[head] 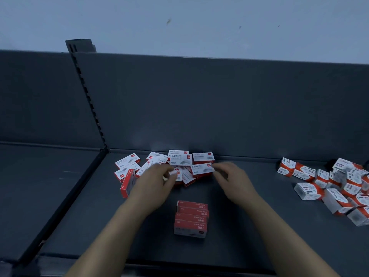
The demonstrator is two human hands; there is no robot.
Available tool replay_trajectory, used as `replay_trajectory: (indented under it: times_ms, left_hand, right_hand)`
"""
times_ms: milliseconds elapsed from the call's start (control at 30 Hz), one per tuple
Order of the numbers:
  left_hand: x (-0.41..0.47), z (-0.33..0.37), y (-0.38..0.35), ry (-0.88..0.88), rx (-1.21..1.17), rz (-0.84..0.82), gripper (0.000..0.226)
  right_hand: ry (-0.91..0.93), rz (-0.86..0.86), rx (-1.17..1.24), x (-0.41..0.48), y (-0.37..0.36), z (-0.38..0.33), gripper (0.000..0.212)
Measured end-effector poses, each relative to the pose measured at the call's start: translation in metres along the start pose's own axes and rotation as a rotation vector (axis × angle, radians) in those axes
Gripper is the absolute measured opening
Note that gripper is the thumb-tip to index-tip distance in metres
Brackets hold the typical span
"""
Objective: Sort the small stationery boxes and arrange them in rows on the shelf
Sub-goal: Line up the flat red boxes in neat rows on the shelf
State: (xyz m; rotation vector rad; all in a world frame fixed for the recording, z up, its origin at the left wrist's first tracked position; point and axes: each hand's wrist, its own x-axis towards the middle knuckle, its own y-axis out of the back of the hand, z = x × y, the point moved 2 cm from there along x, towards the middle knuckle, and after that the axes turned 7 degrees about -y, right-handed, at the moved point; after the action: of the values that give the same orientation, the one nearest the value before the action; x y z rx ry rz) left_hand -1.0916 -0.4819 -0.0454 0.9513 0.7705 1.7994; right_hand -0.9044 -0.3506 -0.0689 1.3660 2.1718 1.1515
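Red stack of boxes (191, 218) sitting on the shelf (249, 216), just behind it left hand (155, 184) pinching a small box (176, 174), right hand (229, 180) touching a 24/6 box (201, 169), grip too blurry to tell

Dark grey shelf (239, 206) bearing three groups of small boxes.
A loose heap of white-and-red staple boxes (180, 159), several marked 24/6, lies at the back against the rear panel. A tight row of red boxes (191, 218) stands nearer the front edge, apart from the heap. A second heap, clip boxes (339, 188), lies well to the right. A slotted post (87, 100) rises at the shelf's back left corner.
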Motion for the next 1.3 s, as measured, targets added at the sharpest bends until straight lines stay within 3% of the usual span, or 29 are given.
replay_trajectory:
  times_ms: [133,233,433,567,733,900,967,1100,1300]
  left_hand:
    - [0.039,-0.013,-0.002,0.040,0.130,0.064,0.033]
    - [0.060,-0.019,-0.011,0.073,0.226,-0.008,0.039]
    - [0.079,-0.021,-0.027,0.054,0.315,-0.130,0.050]
    - [0.082,-0.022,-0.034,0.032,0.345,-0.201,0.049]
    - [0.076,-0.013,-0.029,0.021,0.147,-0.058,0.018]
    - [0.060,0.003,-0.012,0.000,-0.142,0.021,0.016]
    - [0.045,0.013,-0.005,-0.027,-0.265,-0.068,0.018]
    - [0.009,0.017,-0.019,-0.033,-0.261,-0.300,0.015]
    - [-0.015,0.015,-0.026,0.001,-0.219,-0.391,0.022]
  right_hand:
    - [0.045,-0.115,-0.115,0.027,-0.009,-0.002,0.036]
    - [0.012,-0.245,-0.155,0.037,-0.014,-0.003,0.045]
    - [-0.047,-0.319,-0.132,0.042,-0.014,-0.002,0.054]
    - [-0.089,-0.319,-0.113,0.041,-0.012,0.001,0.046]
    - [-0.154,-0.200,-0.023,0.035,-0.008,0.013,0.028]
    - [-0.209,-0.112,0.079,0.025,0.006,0.029,0.009]
    - [-0.225,-0.089,0.112,0.021,0.008,0.034,0.009]
    - [-0.237,-0.086,0.146,0.012,0.008,0.036,0.010]
    - [-0.235,-0.131,0.124,0.000,0.009,0.029,0.015]
